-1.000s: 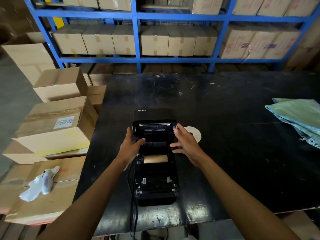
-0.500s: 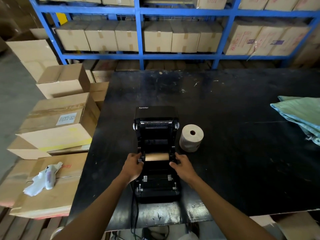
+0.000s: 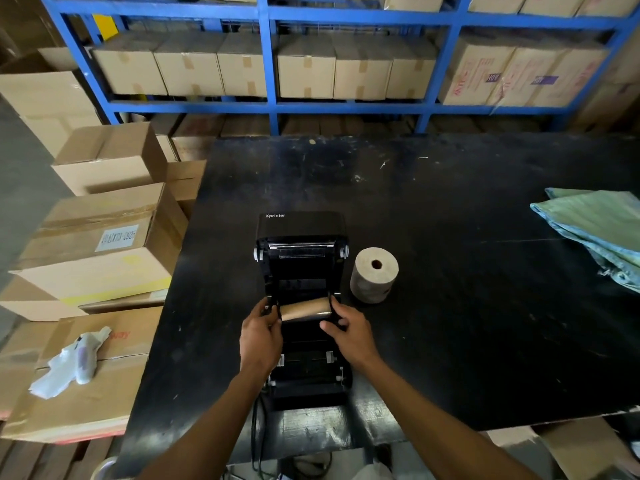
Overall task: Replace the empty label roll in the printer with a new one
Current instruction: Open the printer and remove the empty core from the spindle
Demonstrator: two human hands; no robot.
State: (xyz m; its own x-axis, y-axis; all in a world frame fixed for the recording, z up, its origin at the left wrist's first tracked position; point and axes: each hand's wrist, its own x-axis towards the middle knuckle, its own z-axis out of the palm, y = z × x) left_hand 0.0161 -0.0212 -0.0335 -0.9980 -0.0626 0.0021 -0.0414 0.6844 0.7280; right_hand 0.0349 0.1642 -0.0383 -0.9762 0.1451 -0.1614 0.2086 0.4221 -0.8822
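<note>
A black Xprinter label printer lies open on the black table, its lid tipped back. Inside its bay sits a bare brown cardboard core, the empty label roll. My left hand pinches the holder at the core's left end. My right hand grips the holder at its right end, fingers curled on the black guide. A full new label roll stands on end just right of the printer, untouched.
Stacked cardboard boxes crowd the table's left edge, one topped with a crumpled white wrapper. A folded green cloth lies at the right. Blue shelving full of boxes stands behind. The printer's cable hangs over the front edge.
Both hands came down from the lid's sides to the two ends of the empty core, and now close on its holders. The new roll, earlier partly hidden by my right hand, shows fully.
</note>
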